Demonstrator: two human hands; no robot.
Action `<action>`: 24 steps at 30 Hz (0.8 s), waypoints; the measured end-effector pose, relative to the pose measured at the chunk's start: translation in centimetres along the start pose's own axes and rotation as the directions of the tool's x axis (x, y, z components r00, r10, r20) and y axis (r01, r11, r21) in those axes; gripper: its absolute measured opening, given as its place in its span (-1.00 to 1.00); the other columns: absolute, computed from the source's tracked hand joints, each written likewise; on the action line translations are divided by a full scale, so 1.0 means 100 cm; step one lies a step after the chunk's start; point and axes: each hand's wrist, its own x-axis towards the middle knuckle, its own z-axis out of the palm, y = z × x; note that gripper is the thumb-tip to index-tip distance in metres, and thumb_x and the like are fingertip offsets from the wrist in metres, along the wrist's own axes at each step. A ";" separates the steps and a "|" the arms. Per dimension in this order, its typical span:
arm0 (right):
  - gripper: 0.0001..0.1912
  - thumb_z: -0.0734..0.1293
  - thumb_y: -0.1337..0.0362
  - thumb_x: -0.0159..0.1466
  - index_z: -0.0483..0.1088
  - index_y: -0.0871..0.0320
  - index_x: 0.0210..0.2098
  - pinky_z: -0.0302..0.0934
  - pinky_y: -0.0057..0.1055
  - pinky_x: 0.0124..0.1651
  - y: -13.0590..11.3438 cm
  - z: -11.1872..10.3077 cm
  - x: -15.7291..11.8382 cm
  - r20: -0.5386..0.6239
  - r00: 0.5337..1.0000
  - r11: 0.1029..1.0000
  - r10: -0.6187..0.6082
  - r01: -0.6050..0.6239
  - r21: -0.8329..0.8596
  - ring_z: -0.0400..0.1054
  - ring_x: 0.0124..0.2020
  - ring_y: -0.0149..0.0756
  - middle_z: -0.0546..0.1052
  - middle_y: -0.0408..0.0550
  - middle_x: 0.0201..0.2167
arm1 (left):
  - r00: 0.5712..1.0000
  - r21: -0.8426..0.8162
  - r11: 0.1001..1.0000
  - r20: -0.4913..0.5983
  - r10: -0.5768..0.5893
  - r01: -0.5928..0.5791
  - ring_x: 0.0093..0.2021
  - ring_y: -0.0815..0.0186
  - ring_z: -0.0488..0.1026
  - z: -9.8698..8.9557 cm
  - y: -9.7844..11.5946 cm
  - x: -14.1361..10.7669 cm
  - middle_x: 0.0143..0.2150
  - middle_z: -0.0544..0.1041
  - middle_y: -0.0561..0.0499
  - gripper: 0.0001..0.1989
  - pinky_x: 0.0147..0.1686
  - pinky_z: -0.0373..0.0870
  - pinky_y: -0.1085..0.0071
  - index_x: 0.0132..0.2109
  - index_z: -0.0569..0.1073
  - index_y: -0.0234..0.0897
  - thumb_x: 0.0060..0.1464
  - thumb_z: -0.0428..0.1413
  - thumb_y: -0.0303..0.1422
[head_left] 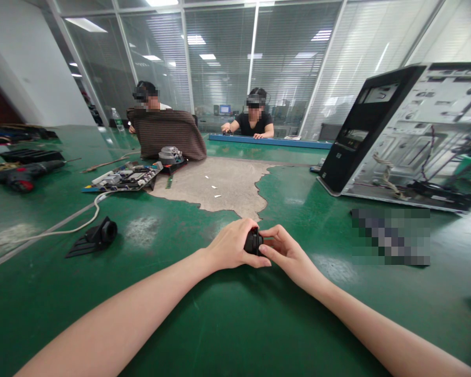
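Note:
Between my two hands, just above the green tabletop, is a small black part (pixel 253 242) whose kind I cannot make out. My left hand (pixel 235 245) wraps round it from the left, with the thumb along its near side. From the right, my right hand (pixel 282 250) pinches its edge between thumb and fingers. Much of the part is hidden by my fingers. To the left lies a black plastic piece with a round opening (pixel 98 235).
A computer case (pixel 351 141) stands open-sided at the right. A circuit board (pixel 123 178), a cooler fan (pixel 170 155), a white cable (pixel 96 209) and a power drill (pixel 23 175) lie leftward. The green table (pixel 204 319) has a bare grey patch. Two people sit across.

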 end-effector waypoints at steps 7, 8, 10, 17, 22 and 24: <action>-0.77 0.25 0.25 0.14 0.18 0.10 -0.21 0.25 -0.29 -0.13 -0.001 0.000 0.000 -0.005 0.999 0.998 0.034 -0.035 -0.052 0.30 -0.17 -0.31 0.35 -0.08 -0.21 | 1.000 0.016 1.000 -0.002 0.008 -0.008 -0.27 0.20 0.34 0.001 -0.001 0.000 -0.26 0.36 -0.02 -0.40 -0.31 0.28 0.31 -0.16 0.22 -0.26 -0.27 0.11 0.04; -0.77 0.26 0.26 0.14 0.18 0.10 -0.21 0.25 -0.30 -0.14 -0.002 0.000 0.000 0.008 1.000 0.999 0.022 -0.022 -0.047 0.30 -0.17 -0.32 0.35 -0.09 -0.22 | 1.000 0.016 1.000 -0.002 0.011 -0.011 -0.27 0.20 0.34 0.001 -0.001 0.000 -0.26 0.36 -0.02 -0.40 -0.30 0.28 0.31 -0.15 0.22 -0.26 -0.26 0.11 0.04; -0.77 0.28 0.29 0.12 0.18 0.08 -0.23 0.26 -0.32 -0.13 -0.003 0.000 -0.001 0.027 0.999 0.999 -0.017 0.018 -0.026 0.29 -0.15 -0.32 0.35 -0.11 -0.24 | 1.000 0.016 1.000 -0.001 0.013 -0.013 -0.26 0.20 0.34 0.001 -0.002 0.000 -0.25 0.36 -0.03 -0.40 -0.29 0.27 0.30 -0.15 0.21 -0.27 -0.26 0.11 0.05; -0.86 0.24 0.24 0.16 0.19 0.08 -0.29 0.28 -0.34 -0.17 -0.002 0.000 -0.002 -0.009 0.999 0.999 -0.032 0.032 -0.024 0.30 -0.16 -0.32 0.35 -0.12 -0.27 | 1.000 0.005 1.000 -0.005 -0.002 0.002 -0.28 0.20 0.34 0.002 -0.001 0.000 -0.27 0.36 -0.01 -0.41 -0.31 0.27 0.31 -0.16 0.22 -0.25 -0.29 0.14 0.02; -0.80 0.25 0.25 0.15 0.18 0.08 -0.23 0.26 -0.33 -0.15 -0.001 0.000 -0.001 -0.027 0.999 0.999 0.024 -0.024 -0.035 0.30 -0.18 -0.33 0.33 -0.11 -0.22 | 1.000 0.012 1.000 0.000 0.002 -0.002 -0.29 0.21 0.34 0.001 -0.001 0.000 -0.28 0.36 -0.01 -0.42 -0.33 0.27 0.32 -0.17 0.22 -0.25 -0.27 0.12 0.03; -0.77 0.26 0.25 0.14 0.17 0.09 -0.21 0.26 -0.32 -0.15 -0.002 0.000 0.000 -0.024 0.999 0.998 0.041 -0.042 -0.035 0.30 -0.17 -0.33 0.34 -0.09 -0.21 | 1.000 0.020 1.000 0.001 0.008 -0.008 -0.29 0.21 0.33 0.001 -0.001 0.000 -0.28 0.36 -0.01 -0.42 -0.33 0.27 0.32 -0.16 0.22 -0.25 -0.26 0.12 0.03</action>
